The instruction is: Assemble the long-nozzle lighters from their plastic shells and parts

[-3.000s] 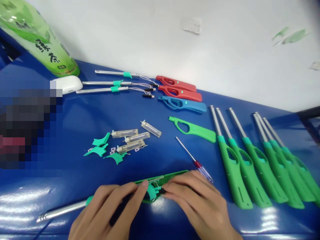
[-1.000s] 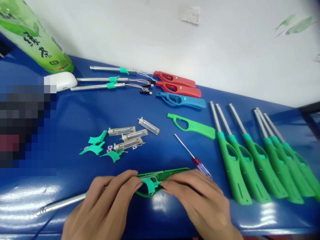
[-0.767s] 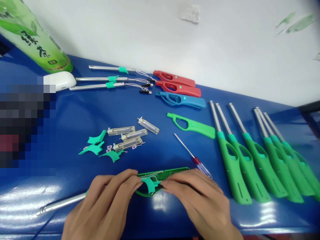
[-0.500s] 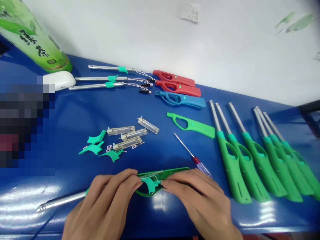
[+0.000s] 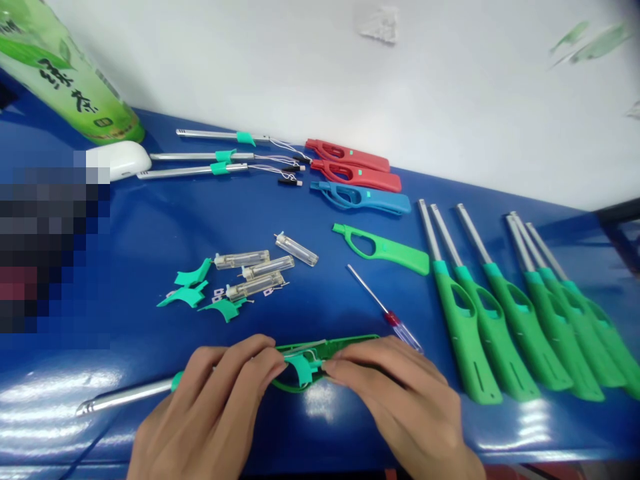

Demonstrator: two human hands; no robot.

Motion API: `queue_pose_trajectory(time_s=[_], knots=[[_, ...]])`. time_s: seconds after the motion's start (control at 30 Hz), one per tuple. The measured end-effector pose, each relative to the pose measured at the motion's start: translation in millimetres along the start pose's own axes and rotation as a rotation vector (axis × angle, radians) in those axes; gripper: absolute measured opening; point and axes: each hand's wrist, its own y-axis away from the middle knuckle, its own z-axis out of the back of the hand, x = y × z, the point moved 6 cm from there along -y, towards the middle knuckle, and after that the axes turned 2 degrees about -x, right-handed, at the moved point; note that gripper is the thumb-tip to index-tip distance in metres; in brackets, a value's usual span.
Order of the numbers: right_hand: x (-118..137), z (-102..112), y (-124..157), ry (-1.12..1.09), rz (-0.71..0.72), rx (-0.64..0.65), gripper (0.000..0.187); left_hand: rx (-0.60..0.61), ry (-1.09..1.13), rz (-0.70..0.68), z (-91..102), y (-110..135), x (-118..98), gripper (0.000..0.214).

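Note:
An open green lighter casing half (image 5: 367,339) lies at the front of the table between my two hands. My left hand (image 5: 215,407) is closed around its narrow end, fingertips beside the teal trigger (image 5: 301,370). A metal lighter tube (image 5: 130,397) with a teal collar sticks out to the left from under that hand. On the other side, my right hand (image 5: 405,407) has its thumb and index finger closed at the inner end of the trigger, over the casing. Thin wires run above the trigger. What exactly the right fingertips pinch is hidden.
Beyond my hands lie several clear fuel tanks (image 5: 257,287), loose teal triggers (image 5: 185,295) and a screwdriver (image 5: 395,323). A green casing (image 5: 400,255), a blue casing (image 5: 385,201) and red casings (image 5: 370,177) lie behind. Several assembled green lighters (image 5: 473,353) line the right; a bottle (image 5: 75,80) stands left.
My left hand has shifted very slightly right, along with the metal tube and the trigger. My right hand stays almost in place.

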Motion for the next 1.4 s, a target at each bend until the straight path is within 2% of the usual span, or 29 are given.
queue_pose_trajectory(time_s=[0.53,0.67,0.83,0.93,1.03,1.2,1.33,1.4], knots=[[0,0,1,-0.006,-0.012,0.011,0.027,-0.029,0.062,0.065,-0.4,-4,2,0.039],[0,1,0,-0.006,-0.011,0.01,0.029,-0.065,0.09,0.126,2.6,-12,0,0.032],[-1,1,-1,0.004,-0.015,0.01,0.029,-0.106,0.138,0.181,4.2,-27,-13,0.026],[-2,0,-1,0.004,-0.021,0.017,0.03,-0.103,0.134,0.175,3.5,-28,-15,0.026],[-2,1,0,-0.003,-0.018,0.026,0.028,-0.088,0.097,0.152,3.8,-17,-9,0.028],[-3,1,2,-0.024,-0.014,0.048,0.023,-0.039,0.015,0.031,3.7,-3,-7,0.046],[-4,0,4,-0.042,-0.036,0.027,0.014,-0.116,0.045,0.075,9.3,-8,-12,0.033],[-5,-2,6,-0.032,-0.059,0.017,0.013,-0.147,0.053,0.027,11.5,-10,-15,0.036]])
